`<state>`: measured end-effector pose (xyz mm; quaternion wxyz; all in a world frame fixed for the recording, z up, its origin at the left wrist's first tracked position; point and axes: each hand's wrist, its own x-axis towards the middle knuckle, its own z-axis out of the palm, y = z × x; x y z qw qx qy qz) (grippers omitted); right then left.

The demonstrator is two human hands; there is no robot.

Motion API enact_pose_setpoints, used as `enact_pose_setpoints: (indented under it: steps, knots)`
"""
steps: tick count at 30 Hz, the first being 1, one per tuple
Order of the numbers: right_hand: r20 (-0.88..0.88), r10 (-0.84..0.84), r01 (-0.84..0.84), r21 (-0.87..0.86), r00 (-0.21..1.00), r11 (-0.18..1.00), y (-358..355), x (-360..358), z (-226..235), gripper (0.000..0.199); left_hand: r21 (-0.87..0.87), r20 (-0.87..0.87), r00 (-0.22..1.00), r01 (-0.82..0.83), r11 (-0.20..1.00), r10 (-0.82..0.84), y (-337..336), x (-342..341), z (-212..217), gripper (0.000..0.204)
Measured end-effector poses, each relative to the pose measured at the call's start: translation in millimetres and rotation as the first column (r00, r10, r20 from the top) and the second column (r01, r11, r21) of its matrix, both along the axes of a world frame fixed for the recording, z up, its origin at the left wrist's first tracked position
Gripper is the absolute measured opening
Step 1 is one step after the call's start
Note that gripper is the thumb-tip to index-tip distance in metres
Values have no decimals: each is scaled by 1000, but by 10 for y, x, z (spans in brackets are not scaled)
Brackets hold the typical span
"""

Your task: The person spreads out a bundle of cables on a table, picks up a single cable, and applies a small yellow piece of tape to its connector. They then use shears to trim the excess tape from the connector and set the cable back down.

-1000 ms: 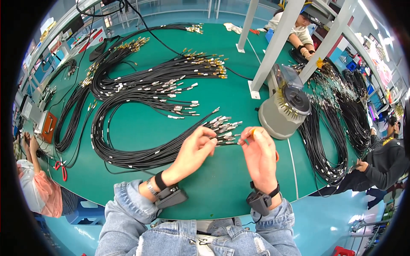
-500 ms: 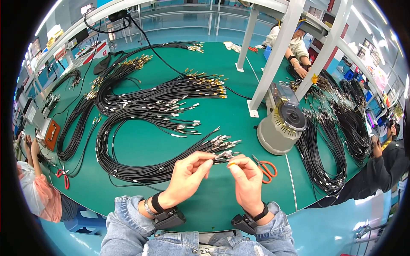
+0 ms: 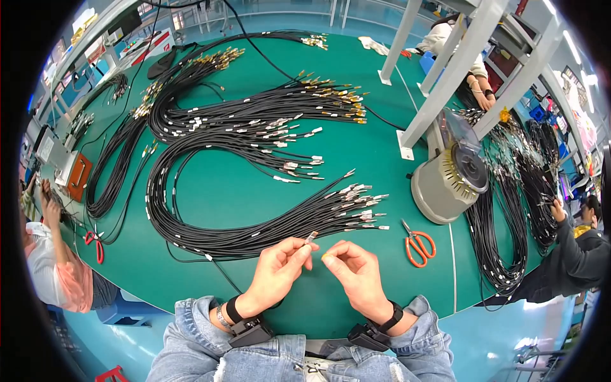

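Observation:
My left hand (image 3: 273, 270) pinches the end of a black cable, whose connector tip (image 3: 312, 236) pokes up above the fingertips. A strand of that cable (image 3: 224, 275) runs back toward the bundle on the left. Close beside it, the closed thumb and fingers of my right hand (image 3: 358, 275) grip a small yellow piece, mostly hidden, its kind too small to make out. Just beyond both hands lies a curved bundle of black cables (image 3: 254, 238) with white-labelled ends. Right of my right hand, orange-handled scissors (image 3: 418, 244) rest on the green table (image 3: 375, 159).
More black cable bundles (image 3: 267, 108) spread across the far left. A beige machine with a round dark top (image 3: 445, 184) stands at right, near white frame posts (image 3: 439, 76). Other people work around the table; red-handled cutters (image 3: 97, 244) lie at the left edge.
My view has shifted, so the table things sit differently. My hands have drawn back from the bundle's ends. The connector in my left hand now stands clear, tip up.

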<state>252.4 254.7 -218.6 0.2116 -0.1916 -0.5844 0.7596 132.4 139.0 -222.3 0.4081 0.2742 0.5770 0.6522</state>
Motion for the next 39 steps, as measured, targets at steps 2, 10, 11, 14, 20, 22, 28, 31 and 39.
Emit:
enact_pose_setpoints:
  steps: [2, 10, 11, 14, 20, 22, 28, 31, 39]
  knots:
    - [4, 7, -7, 69, 1000, 998, 8, -25, -27, 7, 14, -5, 1000, -7, 1000, 7, 4, 17, 30, 15]
    - [18, -44, 42, 96, 999, 995, -22, -82, -74, 6, 33, 4, 1000, -16, 999, 15, 5, 75, 13, 14]
    - [25, -53, 50, 84, 998, 995, -24, -83, -75, 6, 35, 6, 1000, -3, 999, 3, 5, 80, 1, 14]
    - [35, -57, 55, 50, 998, 997, -41, -89, -94, 5, 42, 36, 999, 6, 999, -7, 8, 110, -14, 13]
    - [34, -65, 64, 36, 997, 997, -36, -82, -106, 5, 31, 58, 998, 13, 999, -15, 16, 119, -12, 13]
    - [37, -71, 70, 38, 997, 997, -37, -82, -100, 5, 39, 57, 998, 10, 999, -12, 11, 121, -18, 13]
    - [38, -61, 56, 103, 997, 993, -13, -74, -116, 4, 41, 36, 999, 3, 999, -5, 17, 126, -18, 12]
    - [40, -57, 51, 121, 998, 991, -9, -72, -113, 4, 40, 9, 1000, 0, 999, 0, 15, 122, -26, 12]
    - [51, -61, 52, 150, 997, 987, -4, -66, -117, 3, 59, -17, 1000, -8, 998, 9, 20, 132, -29, 12]
